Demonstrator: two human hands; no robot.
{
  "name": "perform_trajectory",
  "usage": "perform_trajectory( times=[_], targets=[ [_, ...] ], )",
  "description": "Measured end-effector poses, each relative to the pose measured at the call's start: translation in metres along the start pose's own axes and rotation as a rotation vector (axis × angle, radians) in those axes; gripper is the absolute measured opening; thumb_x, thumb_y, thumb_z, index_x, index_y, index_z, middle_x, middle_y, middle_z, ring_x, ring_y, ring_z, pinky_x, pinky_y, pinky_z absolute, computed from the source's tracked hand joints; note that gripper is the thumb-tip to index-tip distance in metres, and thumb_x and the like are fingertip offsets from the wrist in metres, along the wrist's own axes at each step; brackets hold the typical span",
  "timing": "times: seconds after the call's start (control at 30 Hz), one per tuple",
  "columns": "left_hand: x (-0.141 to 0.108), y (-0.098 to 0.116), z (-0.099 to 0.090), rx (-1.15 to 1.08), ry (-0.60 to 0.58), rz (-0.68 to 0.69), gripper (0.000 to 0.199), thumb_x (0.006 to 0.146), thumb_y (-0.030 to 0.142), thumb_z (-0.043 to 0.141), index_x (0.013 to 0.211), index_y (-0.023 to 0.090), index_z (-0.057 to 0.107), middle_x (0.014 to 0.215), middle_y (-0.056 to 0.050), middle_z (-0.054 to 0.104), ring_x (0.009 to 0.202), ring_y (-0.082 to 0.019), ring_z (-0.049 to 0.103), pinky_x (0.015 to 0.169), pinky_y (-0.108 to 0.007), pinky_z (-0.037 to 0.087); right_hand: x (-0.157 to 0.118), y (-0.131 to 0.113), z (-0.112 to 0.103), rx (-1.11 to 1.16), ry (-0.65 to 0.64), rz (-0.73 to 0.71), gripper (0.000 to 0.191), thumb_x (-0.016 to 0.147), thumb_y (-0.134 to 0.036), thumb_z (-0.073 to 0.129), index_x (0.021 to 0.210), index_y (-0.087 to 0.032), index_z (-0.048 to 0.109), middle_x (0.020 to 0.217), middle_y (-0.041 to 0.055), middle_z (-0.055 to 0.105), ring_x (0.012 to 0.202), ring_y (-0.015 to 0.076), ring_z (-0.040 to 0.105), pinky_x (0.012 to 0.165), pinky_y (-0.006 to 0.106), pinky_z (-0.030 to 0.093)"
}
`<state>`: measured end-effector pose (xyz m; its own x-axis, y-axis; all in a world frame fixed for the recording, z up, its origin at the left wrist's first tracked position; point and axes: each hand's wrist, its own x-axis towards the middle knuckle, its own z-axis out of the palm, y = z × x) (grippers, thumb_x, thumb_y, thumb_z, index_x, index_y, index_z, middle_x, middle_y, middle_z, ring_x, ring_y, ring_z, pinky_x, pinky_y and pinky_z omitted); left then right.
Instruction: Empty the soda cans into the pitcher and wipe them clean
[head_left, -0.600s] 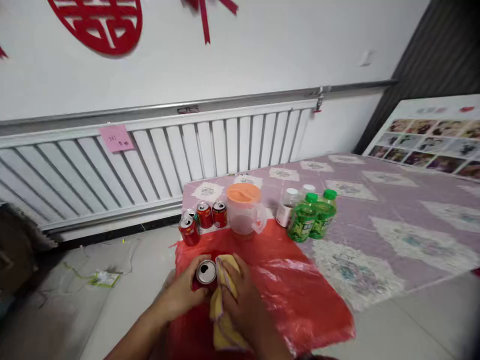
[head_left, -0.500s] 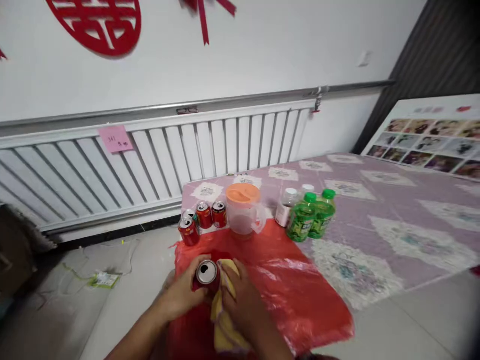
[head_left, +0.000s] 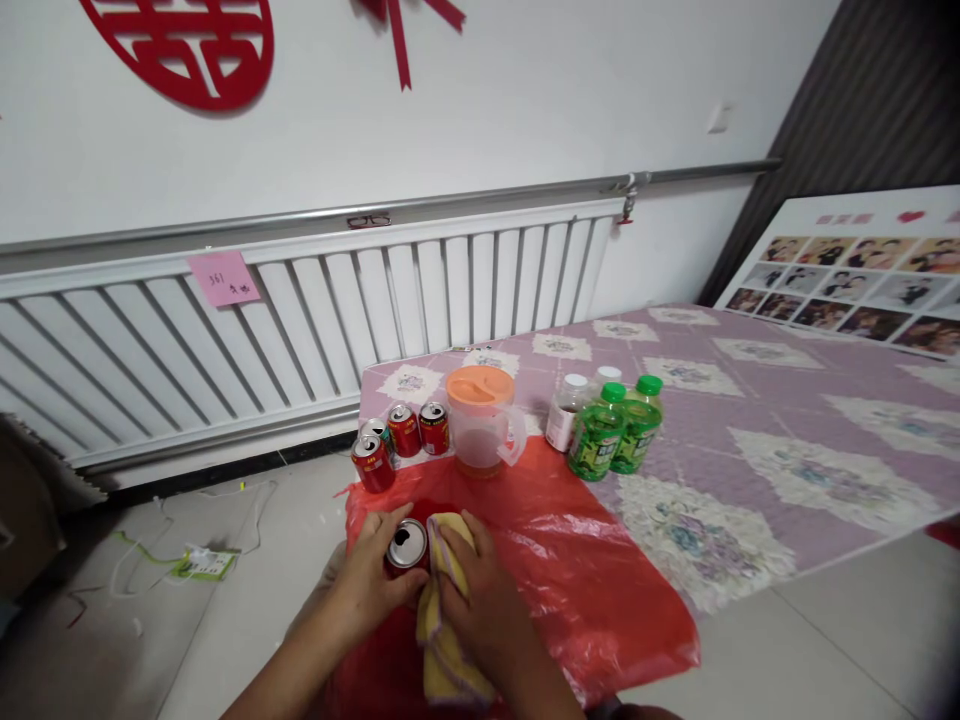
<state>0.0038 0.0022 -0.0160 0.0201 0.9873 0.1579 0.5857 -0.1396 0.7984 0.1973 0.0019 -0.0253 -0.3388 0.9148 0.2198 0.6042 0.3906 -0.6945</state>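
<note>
My left hand (head_left: 369, 575) is wrapped round an opened red drink can (head_left: 407, 545), whose silver top faces up. In my right hand (head_left: 480, 590) a yellow cloth (head_left: 444, 650) with a purple edge is bunched, and it lies against the can's right side. Both hands are above a red plastic sheet (head_left: 585, 570). Just beyond them stands a clear pitcher (head_left: 477, 445) with an orange lid. Left of the pitcher are several opened cans, among them a red can (head_left: 373, 463) nearest to me.
Two green-capped bottles (head_left: 596, 440) and two white-capped bottles, one with a pale label (head_left: 561, 425), stand right of the pitcher. A lilac tablecloth (head_left: 675, 400) covers the table. A white radiator (head_left: 315, 320) lies behind it, and a photo board (head_left: 847, 270) leans at the far right.
The view has shifted slightly, so everything sits a little further left. My left fingers have moved on the can, and the cloth stays pressed beside it.
</note>
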Motion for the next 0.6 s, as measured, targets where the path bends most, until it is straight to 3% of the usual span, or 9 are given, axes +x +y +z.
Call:
perform_trajectory(
  times=[0.13,0.23,0.47,0.6],
  targets=[
    [-0.001,-0.001,0.002,-0.097,0.02,-0.077,0.082,0.058,0.017,0.073,0.135,0.02,0.043,0.123,-0.01,0.057,0.117,-0.03,0.055,0.105,-0.049,0.042,-0.002,0.006,0.002,0.02,0.091,-0.078,0.053,0.086,-0.02,0.051,0.139,-0.02,0.051,0.154,0.0163,0.034,0.139,0.028,0.039,0.112,0.046,0.04],
    [-0.002,-0.004,0.003,-0.199,-0.009,-0.072,0.076,0.059,0.016,0.07,0.13,0.021,0.044,0.122,-0.009,0.059,0.116,-0.028,0.058,0.104,-0.045,0.044,-0.002,0.006,0.002,0.024,0.12,-0.1,0.052,0.087,-0.021,0.051,0.139,-0.021,0.051,0.155,0.0151,0.033,0.139,0.0278,0.039,0.111,0.046,0.041],
    [-0.002,0.003,-0.003,-0.212,-0.11,-0.039,0.06,0.063,0.013,0.064,0.121,0.022,0.05,0.124,-0.008,0.06,0.118,-0.026,0.057,0.107,-0.042,0.043,0.001,-0.004,-0.003,-0.058,-0.043,0.087,0.05,0.086,-0.018,0.051,0.136,-0.02,0.056,0.148,0.0169,0.045,0.136,0.0302,0.045,0.111,0.046,0.04],
    [-0.002,0.008,-0.004,-0.198,-0.167,-0.026,0.062,0.064,0.007,0.058,0.124,0.023,0.049,0.125,-0.006,0.062,0.119,-0.024,0.058,0.106,-0.04,0.044,0.002,-0.007,-0.005,-0.055,-0.058,0.095,0.049,0.087,-0.017,0.05,0.135,-0.021,0.057,0.146,0.0169,0.046,0.133,0.0292,0.048,0.11,0.044,0.041]
  ],
)
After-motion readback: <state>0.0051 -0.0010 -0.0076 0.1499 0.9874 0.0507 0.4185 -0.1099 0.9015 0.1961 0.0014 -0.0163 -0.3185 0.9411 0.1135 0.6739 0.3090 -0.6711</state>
